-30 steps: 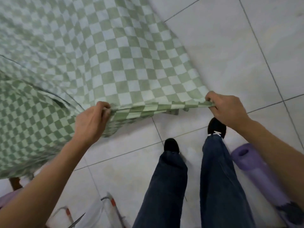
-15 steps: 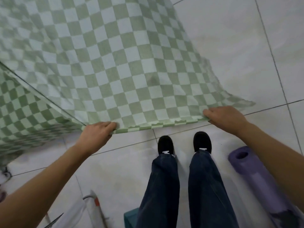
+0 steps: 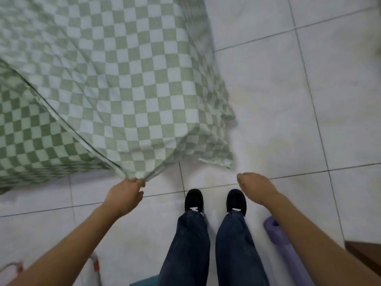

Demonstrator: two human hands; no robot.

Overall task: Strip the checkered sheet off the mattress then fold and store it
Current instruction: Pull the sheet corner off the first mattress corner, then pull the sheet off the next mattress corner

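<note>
1. Now, a head-worn camera looks straight down at a person standing on a white tiled floor, with dark jeans and black shoes in view.
2. Filling the upper left is the checkered sheet, green and white. It slopes down toward the person. A darker-checked layer lies beneath it at the far left. No mattress can be made out under the cloth.
3. At the sheet's near edge, the left hand pinches a gathered bit of cloth between thumb and fingers, and the cloth draws to a taut point there.
4. To the right, the right hand holds nothing, its fingers loosely bent downward. The sheet's free corner droops just ahead of it and a little to its left, clearly apart from it.
5. Beside the right foot, a rolled purple mat lies on the floor, partly hidden by the right forearm. A brown wooden edge shows at the lower right corner.
6. Judging by the cloth hanging loose above bare floor, the stripping looks done or nearly done, and the folding is in hand.
7. Next, the right hand would need to reach forward and take the drooping corner. That would stretch the near edge between both hands, ready for the corners to be brought together, with the cloth kept off the floor.
</note>
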